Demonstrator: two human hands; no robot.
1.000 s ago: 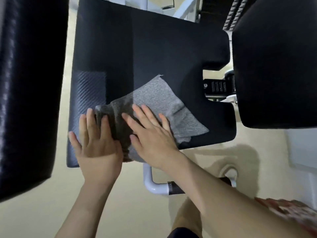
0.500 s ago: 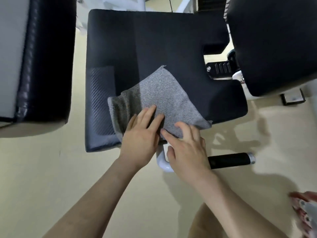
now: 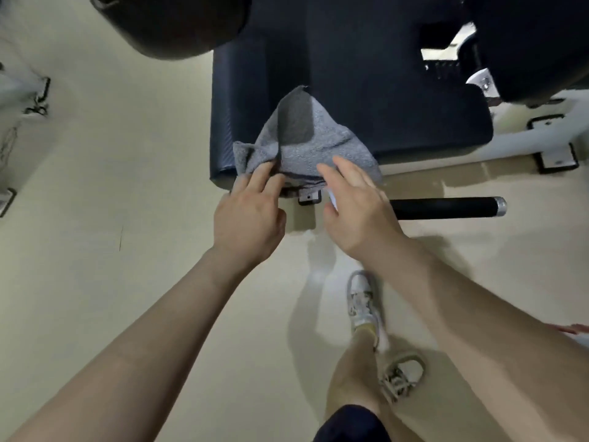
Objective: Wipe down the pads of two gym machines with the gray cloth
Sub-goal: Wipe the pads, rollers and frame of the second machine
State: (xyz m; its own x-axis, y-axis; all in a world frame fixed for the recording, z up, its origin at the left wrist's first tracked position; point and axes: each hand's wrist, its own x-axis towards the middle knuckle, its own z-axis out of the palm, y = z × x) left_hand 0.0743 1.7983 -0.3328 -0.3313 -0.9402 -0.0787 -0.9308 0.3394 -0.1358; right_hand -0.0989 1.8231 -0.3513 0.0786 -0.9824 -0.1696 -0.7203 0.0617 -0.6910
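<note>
The right hand (image 3: 360,215) lay with straight fingers (image 3: 345,169) on the near right part of the gray cloth (image 3: 314,145). The left hand (image 3: 248,215) reached into the cloth's bunched near-left fold; whether it pinched could not be told. The cloth sat rumpled on the near edge of the seat pad (image 3: 366,74). Recommended: flatten it first, press evenly, then stroke toward the far side.

Dim, warm light falls from overhead. The pale floor (image 3: 95,186) carries soft shadows under the arms and faint glare patches to the right. The black seat pad (image 3: 350,74) loses nearly all detail. Wide-angle distortion bends the edges, and slight blur softens the gray cloth (image 3: 318,145) and near shoe (image 3: 363,301).
</note>
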